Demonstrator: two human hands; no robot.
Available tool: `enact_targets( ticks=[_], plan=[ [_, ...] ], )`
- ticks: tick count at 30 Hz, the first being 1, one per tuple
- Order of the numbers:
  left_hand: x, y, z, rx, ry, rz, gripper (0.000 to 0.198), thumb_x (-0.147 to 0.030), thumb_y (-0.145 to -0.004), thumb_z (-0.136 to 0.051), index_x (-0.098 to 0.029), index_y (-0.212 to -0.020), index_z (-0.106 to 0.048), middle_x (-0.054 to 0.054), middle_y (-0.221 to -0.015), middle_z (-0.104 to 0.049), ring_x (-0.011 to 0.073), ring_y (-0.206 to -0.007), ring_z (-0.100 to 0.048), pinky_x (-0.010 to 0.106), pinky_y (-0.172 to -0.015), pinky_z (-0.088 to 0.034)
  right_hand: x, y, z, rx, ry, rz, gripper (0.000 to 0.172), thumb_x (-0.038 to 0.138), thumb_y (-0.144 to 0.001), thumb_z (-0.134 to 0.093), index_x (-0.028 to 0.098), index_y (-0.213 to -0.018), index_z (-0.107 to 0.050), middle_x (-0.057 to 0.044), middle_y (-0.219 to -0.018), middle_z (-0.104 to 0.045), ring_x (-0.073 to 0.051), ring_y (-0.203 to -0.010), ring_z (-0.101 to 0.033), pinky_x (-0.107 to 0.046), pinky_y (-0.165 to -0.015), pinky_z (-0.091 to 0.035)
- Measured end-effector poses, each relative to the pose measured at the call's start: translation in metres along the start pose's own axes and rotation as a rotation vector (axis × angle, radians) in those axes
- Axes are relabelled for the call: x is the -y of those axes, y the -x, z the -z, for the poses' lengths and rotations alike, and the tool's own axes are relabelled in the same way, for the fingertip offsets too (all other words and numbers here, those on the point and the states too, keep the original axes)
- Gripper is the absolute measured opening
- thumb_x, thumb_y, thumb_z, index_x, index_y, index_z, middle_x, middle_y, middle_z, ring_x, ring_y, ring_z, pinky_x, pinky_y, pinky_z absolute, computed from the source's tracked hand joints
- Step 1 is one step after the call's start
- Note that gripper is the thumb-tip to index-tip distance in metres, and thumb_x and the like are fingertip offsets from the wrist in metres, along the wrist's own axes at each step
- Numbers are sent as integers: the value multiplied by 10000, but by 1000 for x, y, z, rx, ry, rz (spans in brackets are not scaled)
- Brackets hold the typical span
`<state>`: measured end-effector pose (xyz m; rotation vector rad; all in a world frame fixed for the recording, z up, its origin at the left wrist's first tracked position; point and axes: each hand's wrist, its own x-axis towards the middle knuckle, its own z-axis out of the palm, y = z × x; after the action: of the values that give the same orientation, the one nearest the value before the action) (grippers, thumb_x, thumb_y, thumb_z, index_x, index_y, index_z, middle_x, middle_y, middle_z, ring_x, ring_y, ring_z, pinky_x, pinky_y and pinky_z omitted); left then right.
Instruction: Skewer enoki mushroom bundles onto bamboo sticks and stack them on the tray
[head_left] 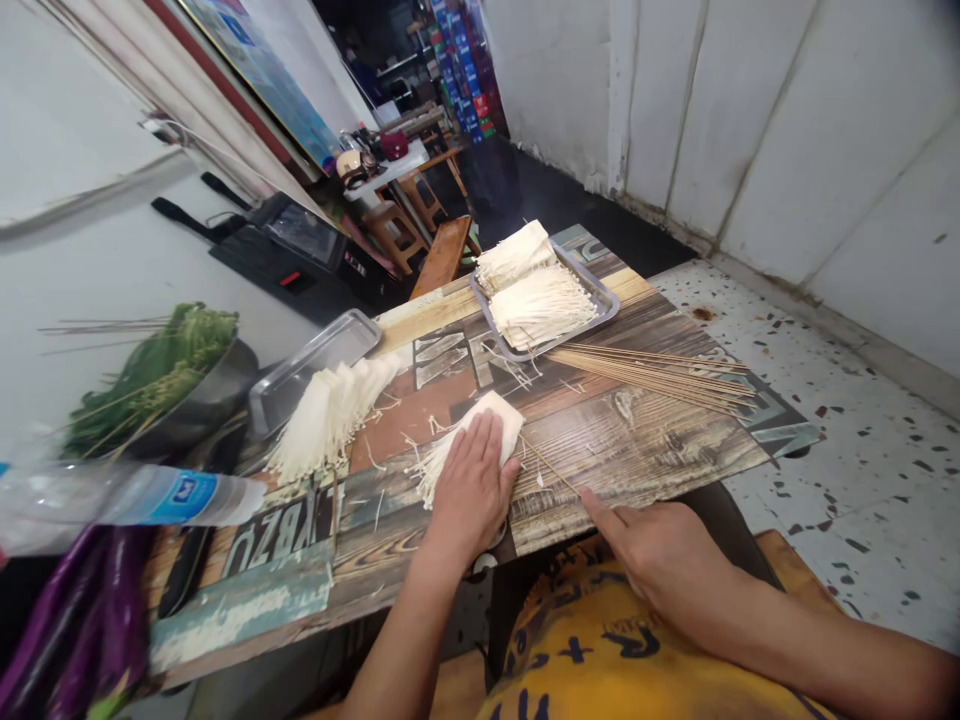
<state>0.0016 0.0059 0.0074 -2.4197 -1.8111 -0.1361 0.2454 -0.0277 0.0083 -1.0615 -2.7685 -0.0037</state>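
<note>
Beneath my left hand (474,490), which lies flat with fingers stretched out, is a flattened bunch of enoki mushrooms (504,408) on the table. Its cut base points away to the right, and its thin caps fan out to the left. My right hand (652,555) is closed on the near end of a bamboo skewer (553,468) at the table's front edge. The skewer's far end meets the base of the bunch; whether it is inside I cannot tell. More enoki slices (330,405) stand in an overlapping row to the left.
A metal tray (609,303) of enoki is at the back, beside loose skewers (660,378). On the left are another tray (259,405), a bowl (244,375) of greens, a knife (184,570), eggplants (124,590) and a plastic bottle (135,492). Mushroom scraps dot the wooden-print table (637,450).
</note>
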Motion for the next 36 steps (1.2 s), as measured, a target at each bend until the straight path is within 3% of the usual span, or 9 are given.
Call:
enact_targets(
  ticks=[13, 25, 31, 36],
  plan=[
    [1, 0, -2, 6, 17, -10, 568, -394, -984, -303, -71, -1452, -319, 171, -1509, -350, 263, -1420, -284, 459, -1144, -305, 8, -15, 0, -70, 59, 3, 475, 27, -731, -546, 6, -1202, -602, -51, -636, -654, -151, -499, -575, -303, -441, -313],
    [6, -2, 1, 15, 27, -24, 579, -422, -981, -307, -59, -1430, -349, 181, -1491, -382, 272, -1408, -311, 461, -1130, -322, 21, -53, 5, 97, 25, -112, 498, 10, -776, -543, 11, -1274, -529, -91, -681, -693, -171, -547, -631, -282, -438, -369],
    [13, -8, 4, -45, -44, -13, 589, -437, -978, -320, -53, -1423, -359, 199, -1474, -399, 285, -1405, -314, 509, -1154, -256, 16, -56, 10, 148, -43, -170, 483, 49, -800, -551, 29, -1282, -546, -108, -658, -700, -204, -561, -665, -281, -451, -385],
    [13, -12, -2, -6, -16, 2, 575, -404, -986, -305, -45, -1434, -335, 205, -1483, -382, 269, -1400, -324, 468, -1130, -323, 13, -53, 8, 138, -87, -152, 504, 52, -787, -565, 30, -1289, -537, -125, -691, -708, -208, -577, -668, -270, -459, -388]
  ],
)
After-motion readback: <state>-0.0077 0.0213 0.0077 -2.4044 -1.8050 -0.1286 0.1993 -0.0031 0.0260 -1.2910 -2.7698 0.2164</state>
